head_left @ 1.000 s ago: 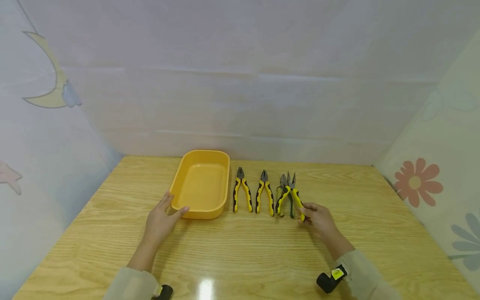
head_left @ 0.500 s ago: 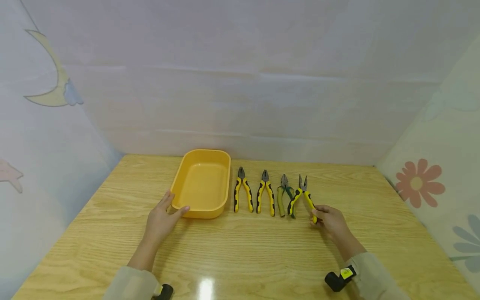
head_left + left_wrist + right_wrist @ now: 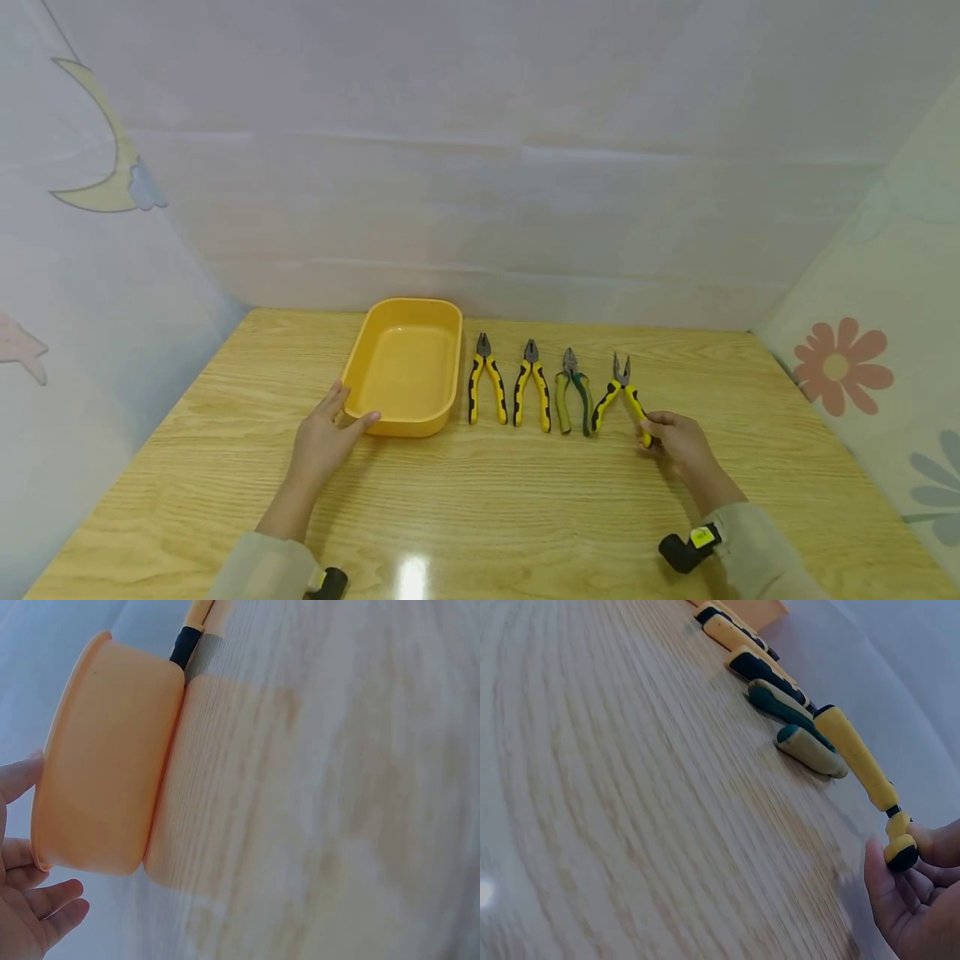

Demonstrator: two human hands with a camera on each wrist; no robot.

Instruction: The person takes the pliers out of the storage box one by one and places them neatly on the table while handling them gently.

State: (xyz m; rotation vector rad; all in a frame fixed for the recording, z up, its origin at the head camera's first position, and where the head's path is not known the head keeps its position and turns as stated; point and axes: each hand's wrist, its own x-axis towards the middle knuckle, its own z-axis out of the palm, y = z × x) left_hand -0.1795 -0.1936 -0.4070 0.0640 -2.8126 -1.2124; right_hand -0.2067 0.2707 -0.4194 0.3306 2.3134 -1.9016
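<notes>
Long-nose pliers with yellow-and-black handles are pinched by my right hand at the end of the right handle. Their jaws point away from me, handles spread. In the right wrist view the pliers appear raised off the table, thumb and fingers around the handle end. To their left lie green-handled pliers. Two more yellow-and-black pliers, one pair and another, lie farther left. My left hand touches the near-left corner of a yellow plastic bin, thumb and fingers spread along its rim.
The wooden table reaches back to a pale fabric wall. Printed side walls stand at left and right, one with a red flower. The row of pliers lies right of the bin.
My right hand has carried the long-nose pliers rightward, from over the green-handled pliers to the right of them. The green-handled pliers are now uncovered. Left hand and bin have stayed put.
</notes>
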